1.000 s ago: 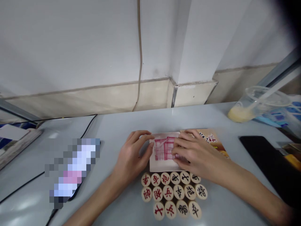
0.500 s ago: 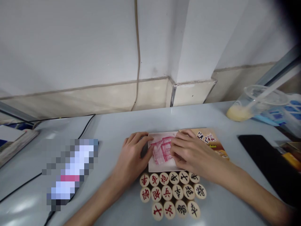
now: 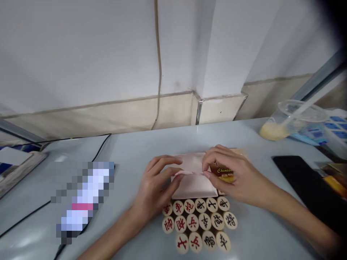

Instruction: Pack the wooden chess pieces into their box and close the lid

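Between my hands is a thin folded chessboard sheet (image 3: 188, 172), seen almost edge-on, white with a pinkish tint. My left hand (image 3: 155, 186) pinches its left end between thumb and forefinger. The thumb and fingers of my right hand (image 3: 233, 177) pinch its right end. Below the sheet lies an open white box (image 3: 193, 188), its inside visible. A brown printed box lid (image 3: 224, 170) with "Chinese" lettering lies to the right, partly hidden by my right hand. Nearest me, round wooden Chinese chess pieces (image 3: 192, 222) stand in stacks in three rows, with red characters on the left and black on the right.
A phone-like device with a blurred screen (image 3: 86, 196) and a cable lies at left. On the right are a black flat object (image 3: 300, 187) and a clear plastic cup (image 3: 287, 121) with yellowish contents and a straw. Behind the table stands the wall (image 3: 121, 117).
The sheet with pink-red lines has come up from flat over the box and now shows edge-on. My hands have shifted into finger pinches at its ends, uncovering more of the box.
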`<state>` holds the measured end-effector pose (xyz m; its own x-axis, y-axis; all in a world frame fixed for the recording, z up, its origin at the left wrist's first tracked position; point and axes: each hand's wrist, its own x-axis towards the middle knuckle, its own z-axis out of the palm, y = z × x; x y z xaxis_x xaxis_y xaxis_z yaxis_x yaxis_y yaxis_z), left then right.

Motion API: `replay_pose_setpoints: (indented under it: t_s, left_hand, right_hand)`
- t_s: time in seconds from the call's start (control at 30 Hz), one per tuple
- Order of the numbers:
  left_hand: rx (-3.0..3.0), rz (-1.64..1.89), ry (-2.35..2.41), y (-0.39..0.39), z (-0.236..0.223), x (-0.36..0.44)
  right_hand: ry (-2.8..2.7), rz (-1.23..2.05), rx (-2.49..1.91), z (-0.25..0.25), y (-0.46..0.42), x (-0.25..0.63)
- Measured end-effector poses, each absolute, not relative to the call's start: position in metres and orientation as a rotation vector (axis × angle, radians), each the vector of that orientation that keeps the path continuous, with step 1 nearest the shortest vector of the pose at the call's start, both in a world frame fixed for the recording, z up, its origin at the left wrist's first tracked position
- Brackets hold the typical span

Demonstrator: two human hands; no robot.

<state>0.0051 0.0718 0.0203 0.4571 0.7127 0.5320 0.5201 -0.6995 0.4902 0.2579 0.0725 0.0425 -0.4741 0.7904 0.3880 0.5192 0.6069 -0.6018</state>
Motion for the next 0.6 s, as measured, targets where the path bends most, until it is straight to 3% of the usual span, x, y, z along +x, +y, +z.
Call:
replay_pose_setpoints:
  t_s: [0.33, 0.6]
  left_hand:
    - [1.926, 1.098, 1.214, 0.068, 0.019, 0.005]
    - [1.869, 1.064, 1.155, 0.066, 0.021, 0.006]
  right_hand:
    - [-2.106, 0.578, -1.035, 0.022, 0.067, 0.247]
    - [-1.918, 0.84, -1.128, 0.028, 0.065, 0.254]
